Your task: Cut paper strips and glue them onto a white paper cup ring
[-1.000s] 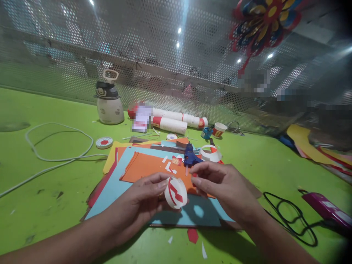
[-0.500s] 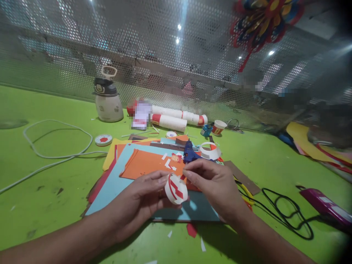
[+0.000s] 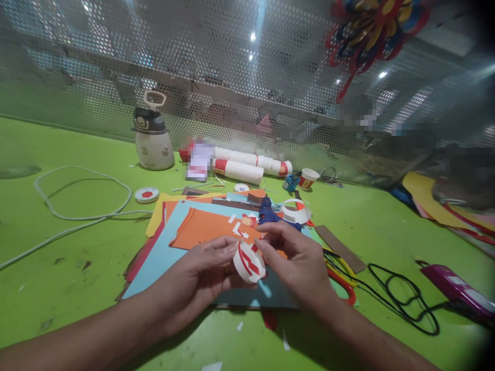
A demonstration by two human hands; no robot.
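A round white piece [image 3: 246,268], which looks like the cut-off base of a paper cup, carries red paper strips in a zigzag. My left hand [image 3: 203,270] is closed around its left side, thumb on top. Close to its right edge is my right hand [image 3: 297,257], with thumb and index finger a little apart and the other fingers curled. A small red strip shows on the cup piece by that thumb; whether they touch is unclear. Beneath both hands lie an orange sheet [image 3: 204,229] and a light blue sheet [image 3: 160,257]. A blue glue gun [image 3: 266,210] lies just beyond my right hand.
Scissors with an orange-red handle [image 3: 350,293] lie beside my right forearm. A black cord [image 3: 386,304] and a purple device [image 3: 462,288] are at right. Stacked paper cups [image 3: 240,170], a bottle [image 3: 154,147] and a blue jar [image 3: 291,182] stand behind. A white cable [image 3: 83,221] loops at left.
The right thumb and index finger have parted from a pinch beside the cup piece. The cup piece has shifted slightly right in my left hand. The scissors' handle now shows.
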